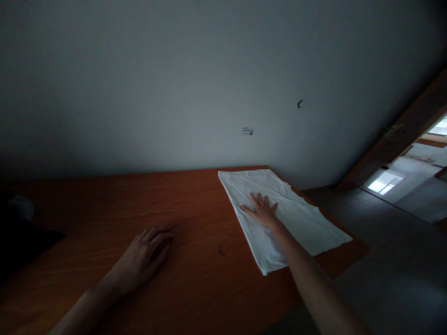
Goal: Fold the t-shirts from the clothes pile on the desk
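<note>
A white folded cloth [300, 218] lies flat at the right end of a brown wooden table [195, 270]. My right hand [261, 209] rests palm down on the cloth's left half, fingers spread and stretched out, holding nothing. My left hand [141, 258] lies on the bare wood near the table's middle, fingers loosely curled downward against the surface, with nothing in it.
A plain grey wall [174, 93] stands behind the table, with a small sticker [247, 131] and a dark mark [299, 103]. A dark object [21, 232] sits at the table's left. Grey floor and a wooden door frame [398, 135] lie to the right.
</note>
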{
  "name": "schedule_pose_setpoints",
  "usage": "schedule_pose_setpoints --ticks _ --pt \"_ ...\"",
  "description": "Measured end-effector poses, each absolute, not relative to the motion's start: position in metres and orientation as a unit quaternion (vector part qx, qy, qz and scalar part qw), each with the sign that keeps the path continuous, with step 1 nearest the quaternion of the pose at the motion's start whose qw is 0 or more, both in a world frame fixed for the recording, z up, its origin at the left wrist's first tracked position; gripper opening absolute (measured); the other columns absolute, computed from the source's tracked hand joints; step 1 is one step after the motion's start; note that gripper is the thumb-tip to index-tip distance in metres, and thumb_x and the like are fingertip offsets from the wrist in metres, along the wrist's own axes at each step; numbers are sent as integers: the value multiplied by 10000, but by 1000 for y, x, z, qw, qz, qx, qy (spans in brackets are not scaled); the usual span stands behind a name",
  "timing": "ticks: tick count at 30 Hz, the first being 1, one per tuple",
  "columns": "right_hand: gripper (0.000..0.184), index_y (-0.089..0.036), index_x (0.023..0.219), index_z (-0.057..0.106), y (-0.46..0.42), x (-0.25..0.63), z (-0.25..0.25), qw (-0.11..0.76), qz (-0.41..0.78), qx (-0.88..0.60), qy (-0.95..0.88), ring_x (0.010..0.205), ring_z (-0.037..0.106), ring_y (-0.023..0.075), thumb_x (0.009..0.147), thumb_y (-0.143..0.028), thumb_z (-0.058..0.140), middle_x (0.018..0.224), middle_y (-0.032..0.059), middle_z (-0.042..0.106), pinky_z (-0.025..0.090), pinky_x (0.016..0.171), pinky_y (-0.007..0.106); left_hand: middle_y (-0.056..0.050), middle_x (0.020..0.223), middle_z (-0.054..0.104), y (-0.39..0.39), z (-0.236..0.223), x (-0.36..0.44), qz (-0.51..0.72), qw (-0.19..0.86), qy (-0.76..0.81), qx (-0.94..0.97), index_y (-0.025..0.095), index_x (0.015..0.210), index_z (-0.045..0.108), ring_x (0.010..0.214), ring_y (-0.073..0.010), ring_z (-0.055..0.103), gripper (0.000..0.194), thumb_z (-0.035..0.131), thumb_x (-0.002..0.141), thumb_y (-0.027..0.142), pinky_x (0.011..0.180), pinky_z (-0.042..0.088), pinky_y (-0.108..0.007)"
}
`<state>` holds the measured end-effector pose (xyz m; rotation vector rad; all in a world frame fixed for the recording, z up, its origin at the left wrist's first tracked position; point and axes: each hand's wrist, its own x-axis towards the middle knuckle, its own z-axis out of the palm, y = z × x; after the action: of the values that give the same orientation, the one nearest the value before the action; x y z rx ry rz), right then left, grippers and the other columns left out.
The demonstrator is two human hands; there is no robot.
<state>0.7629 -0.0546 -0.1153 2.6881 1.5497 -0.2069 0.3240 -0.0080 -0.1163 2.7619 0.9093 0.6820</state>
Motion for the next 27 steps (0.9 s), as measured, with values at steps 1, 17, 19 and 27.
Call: schedule_pose_setpoints --ticks 1,17,19,27 --pt "933 -354 1642 62 -55 762 -116 15 -66 864 498 1562 32 411 880 -874 194 1731 94 48 66 1146 744 -74 1246 715 -8 -115 324 225 79 305 922 273 1160 724 1115 -271 683 334 486 983 427 992 558 -459" --pt "556 -106 1333 644 -63 719 -87 20 103 836 538 1345 473 376 995 -485 418 1411 260 578 155 1175 576 -90 1247 703 -10 -116 325 233 90 306 919 258 1156 713 1115 -266 670 315 471 988 371 988 550 -457" --pt "431 -88 1196 707 -59 699 -80 9 93 832 547 1226 571 358 988 -357 443 1260 251 669 260 1131 534 -95 1236 704 -12 -114 327 237 94 303 918 249 1142 708 1105 -264 672 298 479 980 350 980 550 -453" --pt "265 -213 1085 684 -27 573 -106 -226 -12 734 640 1034 673 212 989 -335 470 1110 84 738 458 894 284 -108 1016 705 -5 -109 319 284 95 382 874 208 1033 658 943 -252 669 199 488 962 283 864 558 -418"
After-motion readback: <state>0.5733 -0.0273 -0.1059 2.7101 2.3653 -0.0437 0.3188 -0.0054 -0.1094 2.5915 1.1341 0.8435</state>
